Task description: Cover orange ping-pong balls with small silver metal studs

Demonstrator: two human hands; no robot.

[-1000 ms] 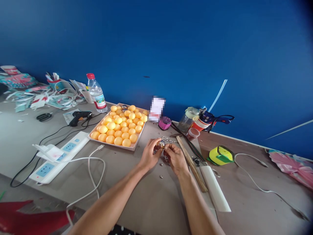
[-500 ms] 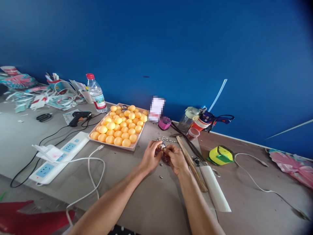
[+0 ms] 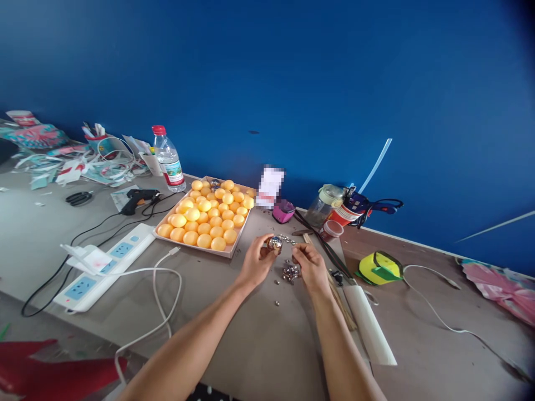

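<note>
My left hand (image 3: 254, 264) is closed around a shiny silver ball (image 3: 275, 243), held upright between thumb and fingers above the table. Just to its right, my right hand (image 3: 311, 265) has its thumb and fingertips pinched together, apart from the ball; whatever they hold is too small to make out. A small heap of shiny metal pieces (image 3: 290, 272) lies on the table between the hands. Behind them is a scattered line of silver beads (image 3: 286, 239), and a loose bead (image 3: 277, 303) rests nearer to me.
A shallow box (image 3: 228, 254) of orange balls stands to the left, near a white power strip (image 3: 90, 285), a glue gun (image 3: 140, 199) and a water bottle (image 3: 170, 164). Wooden sticks (image 3: 343, 309), a white strip (image 3: 371, 328) and a yellow-green tape measure (image 3: 379, 268) lie to the right.
My right hand has drawn away from the ball to the right, uncovering the heap of metal pieces. The ball stays in my left hand. The view has shifted slightly.
</note>
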